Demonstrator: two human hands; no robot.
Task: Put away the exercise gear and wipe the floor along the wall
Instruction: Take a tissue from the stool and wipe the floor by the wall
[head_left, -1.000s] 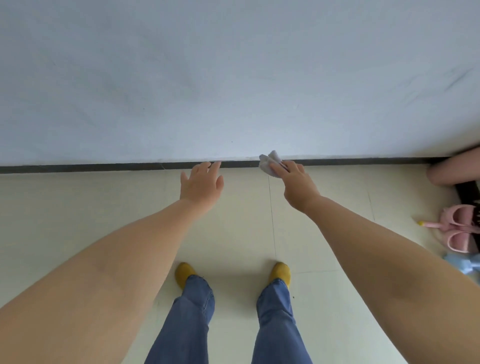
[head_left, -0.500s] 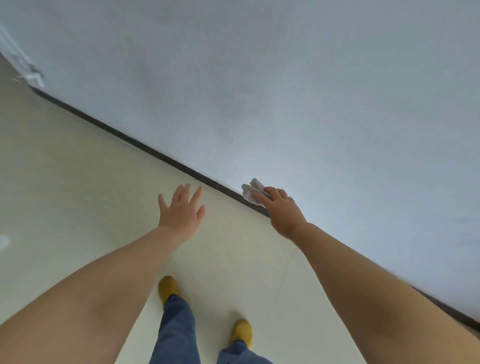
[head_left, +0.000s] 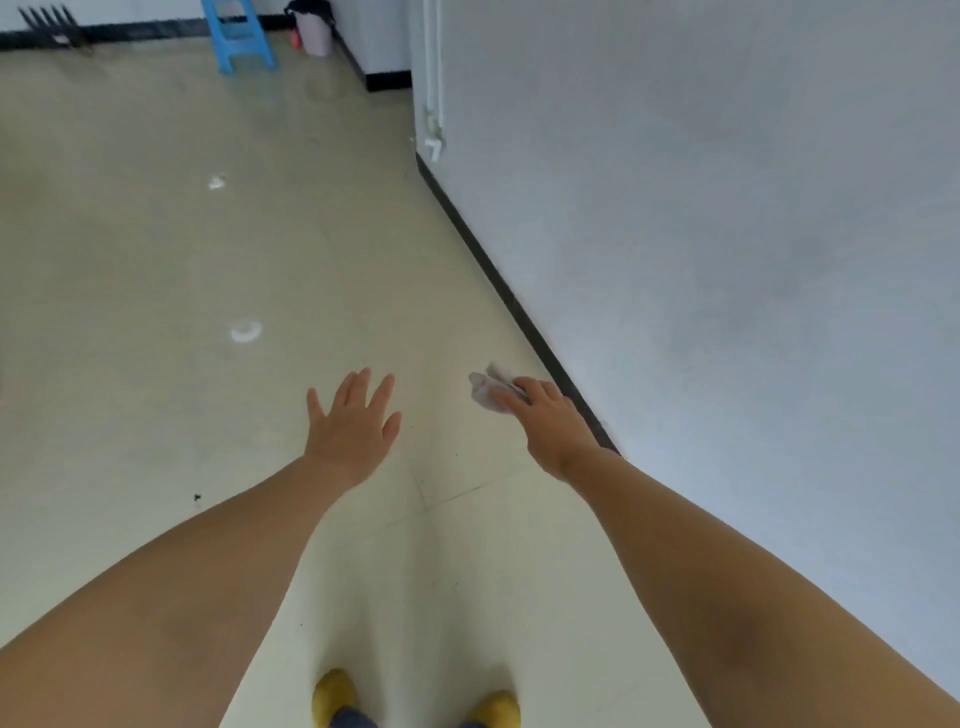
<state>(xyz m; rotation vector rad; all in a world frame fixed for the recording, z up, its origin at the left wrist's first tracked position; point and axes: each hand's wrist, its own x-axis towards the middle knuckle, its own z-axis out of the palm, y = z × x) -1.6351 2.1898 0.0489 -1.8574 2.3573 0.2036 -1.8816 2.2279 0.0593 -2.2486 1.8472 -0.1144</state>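
R hand (head_left: 550, 421) out front, fingers curled on a crumpled cloth (head_left: 488, 391), low by the floor (head_left: 156, 260), just beside the dark skirting (head_left: 498, 280) at the wall (head_left: 727, 260). Can't tell if cloth touches floor. L hand (head_left: 353, 421) alongside, fingers spread, holding nothing. Far end: blue stool (head_left: 240, 36), bin (head_left: 314, 28). White scraps (head_left: 245, 331) on floor ahead. Yellow shoes (head_left: 335, 696) at bottom.

I see both forearms bare, unsleeved; mustard-yellow rounded shoes (head_left: 335, 696) below blue denim trouser hems (head_left: 353, 719).
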